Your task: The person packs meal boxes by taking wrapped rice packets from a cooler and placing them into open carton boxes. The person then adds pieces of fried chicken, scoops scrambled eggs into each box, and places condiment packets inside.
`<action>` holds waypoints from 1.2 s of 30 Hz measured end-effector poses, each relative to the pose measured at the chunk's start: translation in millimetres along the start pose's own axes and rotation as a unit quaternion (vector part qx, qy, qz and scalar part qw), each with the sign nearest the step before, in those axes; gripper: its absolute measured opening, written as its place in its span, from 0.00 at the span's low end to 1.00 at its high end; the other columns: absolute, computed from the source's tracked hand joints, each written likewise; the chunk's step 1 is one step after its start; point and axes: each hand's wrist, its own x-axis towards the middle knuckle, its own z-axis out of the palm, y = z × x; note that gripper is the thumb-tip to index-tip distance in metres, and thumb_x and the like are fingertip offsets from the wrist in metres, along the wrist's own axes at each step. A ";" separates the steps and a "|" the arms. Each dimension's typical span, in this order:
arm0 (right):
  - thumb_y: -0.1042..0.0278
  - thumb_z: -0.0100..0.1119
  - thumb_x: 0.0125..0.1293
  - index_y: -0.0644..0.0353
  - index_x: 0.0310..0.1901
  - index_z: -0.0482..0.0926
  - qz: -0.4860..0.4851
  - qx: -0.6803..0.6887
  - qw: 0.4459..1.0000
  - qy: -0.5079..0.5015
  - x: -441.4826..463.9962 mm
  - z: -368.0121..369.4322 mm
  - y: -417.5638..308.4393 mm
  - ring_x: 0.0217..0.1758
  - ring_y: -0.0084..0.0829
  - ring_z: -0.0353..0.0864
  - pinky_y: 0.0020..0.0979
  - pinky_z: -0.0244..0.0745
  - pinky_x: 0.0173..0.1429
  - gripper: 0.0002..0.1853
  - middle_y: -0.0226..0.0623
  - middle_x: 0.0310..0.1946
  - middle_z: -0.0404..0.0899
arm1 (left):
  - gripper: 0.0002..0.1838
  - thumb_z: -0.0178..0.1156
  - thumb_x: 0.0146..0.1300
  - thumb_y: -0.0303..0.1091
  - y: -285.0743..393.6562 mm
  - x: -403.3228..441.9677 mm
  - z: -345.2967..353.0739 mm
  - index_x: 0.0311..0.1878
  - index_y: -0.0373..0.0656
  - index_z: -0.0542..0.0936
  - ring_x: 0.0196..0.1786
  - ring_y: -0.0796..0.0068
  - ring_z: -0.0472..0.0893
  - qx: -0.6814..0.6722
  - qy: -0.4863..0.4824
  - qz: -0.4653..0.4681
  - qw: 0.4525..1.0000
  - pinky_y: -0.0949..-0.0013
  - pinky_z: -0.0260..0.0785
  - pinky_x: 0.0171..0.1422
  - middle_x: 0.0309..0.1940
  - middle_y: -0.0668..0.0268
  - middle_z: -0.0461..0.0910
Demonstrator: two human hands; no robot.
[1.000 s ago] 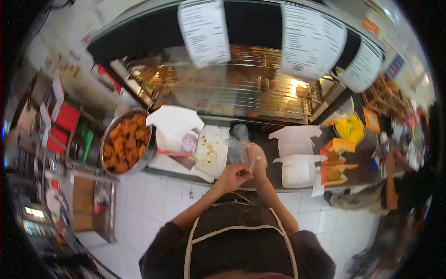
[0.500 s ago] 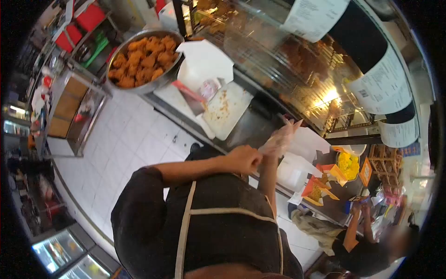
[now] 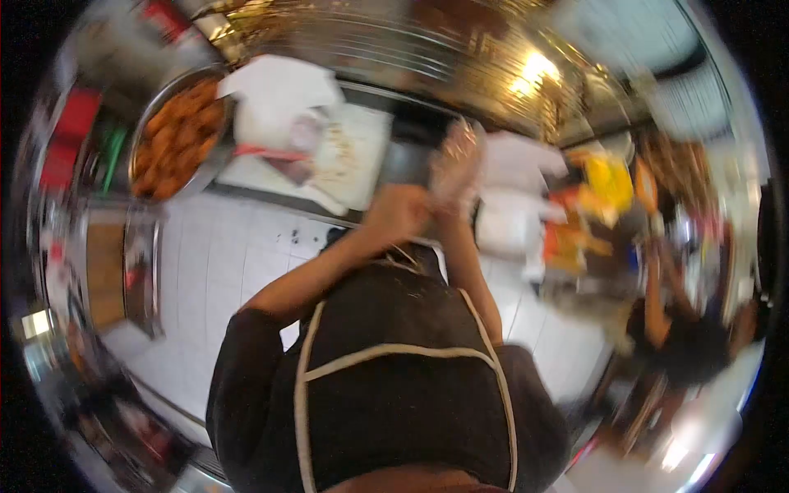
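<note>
My right hand (image 3: 457,168) wears a clear plastic glove. Its fingers point up over the dark counter, stretched out and somewhat blurred, with nothing held in them. At the right wrist, my bare left hand (image 3: 401,215) is closed on the cuff of the glove. To the right of the gloved hand lies an open white box (image 3: 505,218). Farther left, a white cutting board (image 3: 370,148) with crumbs carries red-handled tongs (image 3: 267,153), and another open white box (image 3: 283,86) stands at its back.
A metal bowl (image 3: 201,177) of fried chicken stands at the left. Behind the counter is a lit glass display cabinet (image 3: 468,66). Orange boxes (image 3: 567,242) and a yellow food container (image 3: 608,185) sit at the right, near a co-worker (image 3: 682,329) whose hands are at the counter.
The view has turned, so the counter looks more level and things are smeared. My left hand stays at the right wrist, and the gloved fingers now point more upward.
</note>
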 end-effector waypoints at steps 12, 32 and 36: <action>0.24 0.38 0.61 0.45 0.70 0.57 0.113 0.440 0.891 0.008 -2.5 -22.3 -33.2 0.72 0.33 0.53 0.39 0.50 0.69 0.43 0.35 0.71 0.53 | 0.10 0.61 0.50 0.32 -23.6 17.6 35.8 0.24 0.31 0.77 0.23 0.52 0.79 0.027 -0.127 -0.050 0.990 0.59 0.66 0.27 0.18 0.46 0.74; 0.45 0.59 0.62 0.63 0.60 0.62 0.213 0.278 0.915 -0.200 -90.1 -230.7 -1.0 0.30 0.32 0.82 0.19 0.76 0.25 0.34 0.64 0.59 0.67 | 0.10 0.62 0.62 0.31 12.6 84.7 -40.0 0.45 0.41 0.78 0.41 0.81 0.78 0.018 -0.015 -0.034 0.999 0.74 0.70 0.46 0.36 0.72 0.79; 0.68 0.57 0.61 0.63 0.57 0.63 0.275 0.351 0.884 -0.139 -66.3 -209.8 -28.7 0.20 0.35 0.82 0.29 0.79 0.23 0.24 0.68 0.52 0.72 | 0.08 0.59 0.62 0.23 72.7 129.7 -119.8 0.44 0.39 0.76 0.39 0.82 0.76 -0.104 0.295 0.113 0.943 0.77 0.69 0.43 0.34 0.69 0.77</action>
